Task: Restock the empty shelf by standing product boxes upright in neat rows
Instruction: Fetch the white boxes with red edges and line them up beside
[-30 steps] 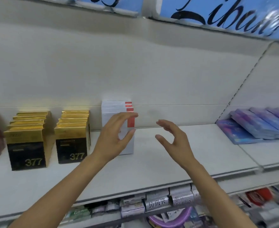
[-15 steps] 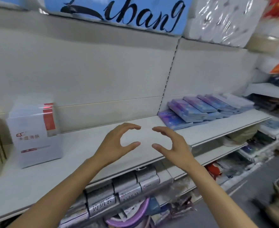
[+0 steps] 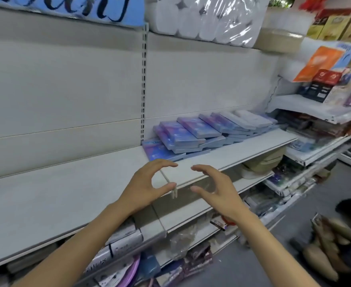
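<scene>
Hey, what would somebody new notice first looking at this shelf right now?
Two empty hands, left hand and right hand, curled open above the bare shelf at centre. Behind them, purple-blue boxes lie flat in leaning stacks. Wrapped toilet rolls sit on the top shelf.

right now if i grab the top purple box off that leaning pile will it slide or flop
Probably stiff: the purple boxes show flat faces and crisp edges. Likely light, being thin. They lie overlapped and tilted, and look glossy, so neighbours may well slide along the shelf.
</scene>
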Tool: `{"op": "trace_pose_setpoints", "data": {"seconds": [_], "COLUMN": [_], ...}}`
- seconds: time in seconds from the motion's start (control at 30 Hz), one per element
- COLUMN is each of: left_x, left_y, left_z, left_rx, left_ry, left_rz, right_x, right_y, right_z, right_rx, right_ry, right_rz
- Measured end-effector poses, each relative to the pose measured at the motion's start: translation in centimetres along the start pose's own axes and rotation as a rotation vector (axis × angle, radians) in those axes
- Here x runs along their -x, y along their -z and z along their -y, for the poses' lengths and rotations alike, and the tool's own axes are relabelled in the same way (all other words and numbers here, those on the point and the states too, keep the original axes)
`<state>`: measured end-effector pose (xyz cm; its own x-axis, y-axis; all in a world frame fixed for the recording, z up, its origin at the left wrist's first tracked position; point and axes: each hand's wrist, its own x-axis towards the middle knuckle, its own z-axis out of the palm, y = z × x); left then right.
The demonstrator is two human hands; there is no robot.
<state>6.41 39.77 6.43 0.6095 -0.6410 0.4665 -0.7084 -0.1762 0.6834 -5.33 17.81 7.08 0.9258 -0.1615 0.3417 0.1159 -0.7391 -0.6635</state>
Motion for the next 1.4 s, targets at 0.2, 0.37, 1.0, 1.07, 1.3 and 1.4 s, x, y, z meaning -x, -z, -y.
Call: {"op": "trace_pose_setpoints", "data": {"seconds": [0.2, 0.37, 1.0, 1.07, 1.3, 1.4], "left_x": [-7.9, -16.1, -38.4, -40.2, -45.2, -46.7], "left_y": [-4.9, -9.4, -25.9, -27.6, -32.0, -33.9], "left_z": [1.2, 1.9, 2.5, 2.6, 1.0, -0.2], "left_rx": [0.01, 0.037, -0.225, -0.339, -0.643, -0.457], "left_ry": [-0.018, -0.085, 0.035, 0.155, 0.503, 0.645], "left_rz": [0.044, 0.069, 0.07, 0.043, 0.16, 0.179], "right_x": [-3.6, -7.4, -21.6, -24.4, -31.8, -32.3], "right_y": [3.9, 8.2, 25.1, 26.9, 29.4, 27.8], "right_z": [-6.2, -11.3, -33.9, -36.4, -41.8, -42.5], "right_rx": [0.022, 0.057, 0.167, 0.185, 0.207, 0.169], "right_ry": [-0.033, -0.091, -0.267, -0.27, -0.277, -0.197], "right_rz": [-0.012, -0.06, -0.301, -0.268, -0.002, 0.043]}}
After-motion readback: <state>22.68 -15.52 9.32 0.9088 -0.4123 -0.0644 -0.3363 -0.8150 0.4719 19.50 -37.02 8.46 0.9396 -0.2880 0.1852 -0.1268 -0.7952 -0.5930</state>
